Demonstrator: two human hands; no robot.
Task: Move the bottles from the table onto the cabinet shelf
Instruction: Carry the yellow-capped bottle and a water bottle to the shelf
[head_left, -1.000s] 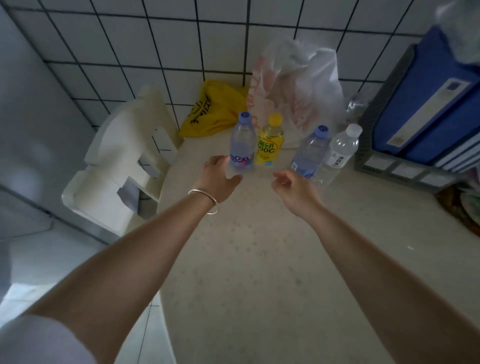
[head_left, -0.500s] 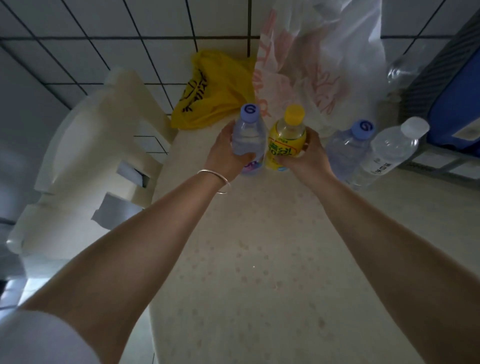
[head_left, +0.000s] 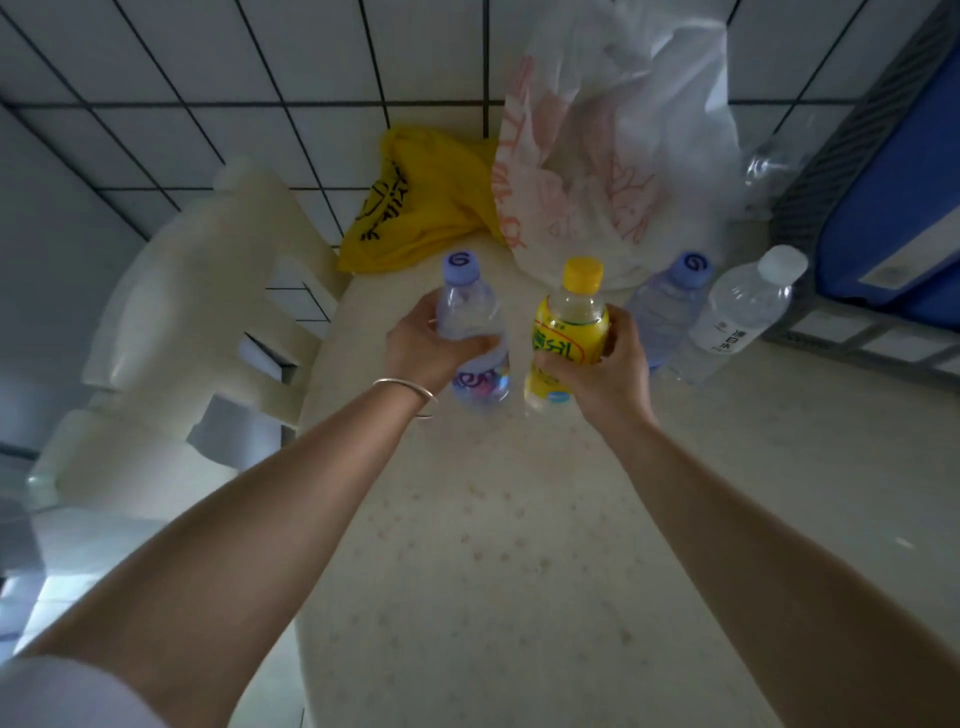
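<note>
While both arms are reaching over the pale speckled surface (head_left: 519, 545), two bottles are being held side by side near its far end. The clear bottle with the lilac cap (head_left: 470, 332) is being gripped by the left hand (head_left: 423, 351), whose fingers are wrapped round its ribbed plastic middle; a thin metal bangle (head_left: 410, 389) is being worn on that wrist. The yellow bottle (head_left: 569, 338), capped in yellow and wrapped in a glossy yellow label, is being clasped round its body by the right hand (head_left: 597, 369). Whether either base is touching the surface cannot be told.

Two more bottles are standing just to the right: a second lilac-capped bottle (head_left: 667, 312) and a clear white-capped bottle (head_left: 737, 317), close together and leaning outward in the wide-angle view. The liquid in these, where it shows, is looking clear.

Behind them, a crinkled translucent plastic bag (head_left: 613, 145) with orange print is being propped against the white tiled wall (head_left: 260, 78), with a soft yellow bag (head_left: 415, 208) slumped beside it. A grey crate (head_left: 831, 208) holding blue folders (head_left: 898, 208) is bordering the right side. A cream plastic chair (head_left: 182, 312) is sitting beyond the surface's rounded left edge. The near stretch of the surface, under the forearms, is lying open.
</note>
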